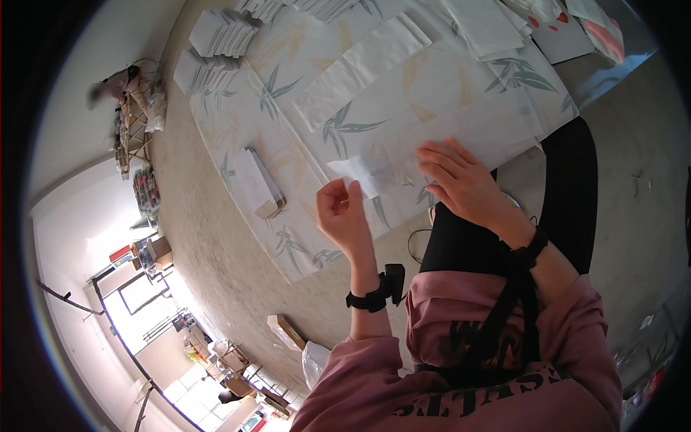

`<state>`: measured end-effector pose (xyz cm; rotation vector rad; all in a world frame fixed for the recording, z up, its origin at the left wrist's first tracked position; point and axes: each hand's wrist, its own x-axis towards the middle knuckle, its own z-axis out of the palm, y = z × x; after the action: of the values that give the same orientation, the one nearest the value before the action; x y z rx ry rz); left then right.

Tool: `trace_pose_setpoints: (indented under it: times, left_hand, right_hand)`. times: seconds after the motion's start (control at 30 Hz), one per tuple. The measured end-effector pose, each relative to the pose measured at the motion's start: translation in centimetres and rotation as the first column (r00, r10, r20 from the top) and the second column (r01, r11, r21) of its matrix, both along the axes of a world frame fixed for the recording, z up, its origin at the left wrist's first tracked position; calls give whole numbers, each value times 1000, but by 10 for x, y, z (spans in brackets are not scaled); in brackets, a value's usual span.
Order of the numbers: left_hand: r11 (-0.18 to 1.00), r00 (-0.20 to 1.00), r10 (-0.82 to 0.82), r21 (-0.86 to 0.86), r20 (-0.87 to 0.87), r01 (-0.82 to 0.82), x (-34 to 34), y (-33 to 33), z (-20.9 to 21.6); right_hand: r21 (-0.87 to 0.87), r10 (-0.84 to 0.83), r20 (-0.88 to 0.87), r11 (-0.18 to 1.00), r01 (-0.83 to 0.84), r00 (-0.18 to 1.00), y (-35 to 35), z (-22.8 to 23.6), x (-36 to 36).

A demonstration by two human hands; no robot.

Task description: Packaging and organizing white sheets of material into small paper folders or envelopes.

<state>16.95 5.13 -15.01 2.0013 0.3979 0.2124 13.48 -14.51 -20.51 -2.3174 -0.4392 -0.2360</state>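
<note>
A long clear plastic sleeve [468, 133] lies along the near side of the patterned tablecloth. My right hand [464, 183] rests on it, palm down and fingers stretched out. At the sleeve's left end is a small white paper piece [354, 173], partly over or inside the plastic; I cannot tell which. My left hand [342, 219] is at that paper's near edge, fingers curled in and thumb tip against it. Whatever the curled fingers hold is hidden. Left of this hand, a stack of narrow white cards or envelopes [258, 183] sits on the cloth.
A second long whitish sleeve [363, 68] lies farther back on the table [288, 248]. Stacks of white folded pieces [219, 32] stand at the far left edge, and a pile of white bags [486, 29] at the far right. A cardboard box [286, 333] is on the floor.
</note>
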Motion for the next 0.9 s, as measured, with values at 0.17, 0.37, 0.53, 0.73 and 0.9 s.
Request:
trace_pose_setpoints:
  times: [0.17,0.37,0.53,0.73,0.9]
  left_hand:
    - [975,973,-223,31,57,221,3,-40,-1]
    - [916,920,-390,120,33,384,9,-78,-13]
    - [892,906,-423,170,-11,419,10,-92,-16]
    - [843,870,-492,246,-4,478,7,-94,-28]
    - [827,840,-540,210,46,521,5,-77,-27]
  right_hand:
    - [20,2,7,1000,-2,1000,2,3,2]
    - [531,-258,-165,790,306,952,-8,13,5]
    - [376,-240,-132,886,273,962,-17,23,9]
    - [263,-365,-46,894,364,930,-19,16,7]
    - [229,-394,-35,891,392,918,-19,11,7]
